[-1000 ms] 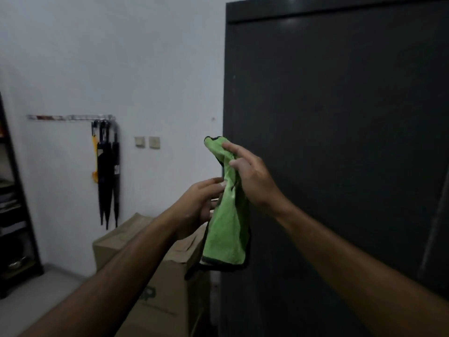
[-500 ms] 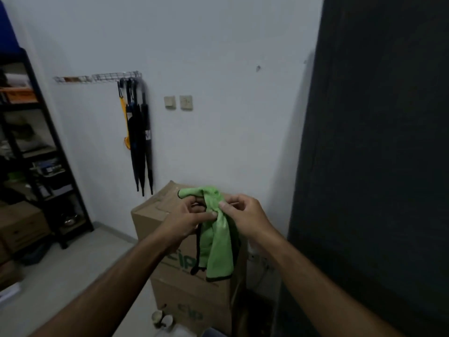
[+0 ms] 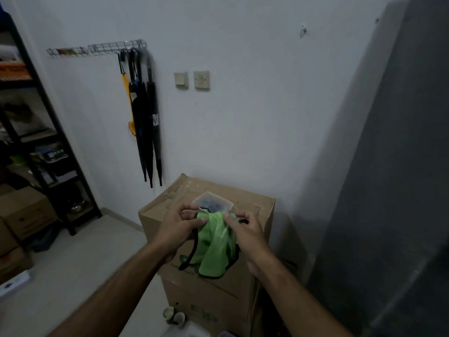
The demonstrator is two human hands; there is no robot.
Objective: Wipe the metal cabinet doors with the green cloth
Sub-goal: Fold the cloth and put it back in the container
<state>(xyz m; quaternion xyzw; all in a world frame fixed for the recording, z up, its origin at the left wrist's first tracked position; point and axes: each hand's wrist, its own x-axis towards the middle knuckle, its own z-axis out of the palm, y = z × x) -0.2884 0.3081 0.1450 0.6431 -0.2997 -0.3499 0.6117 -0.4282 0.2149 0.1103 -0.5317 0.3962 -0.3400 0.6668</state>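
Both hands, left [image 3: 178, 227] & right [image 3: 245, 231], are clamped on the cloth [image 3: 215, 242], now lowered over the box [image 3: 213, 283]; view has swung off the cabinet [image 3: 401, 166], so wiping is prob. done or paused.

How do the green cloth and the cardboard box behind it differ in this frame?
The green cloth is soft and bunched, hanging in folds; the cardboard box is stiff and square-edged. The cloth is bright green with a dark border; the box is plain brown. The cloth is held up by the left hand and right hand; the box stands beside the wall. Both are in front of the person.
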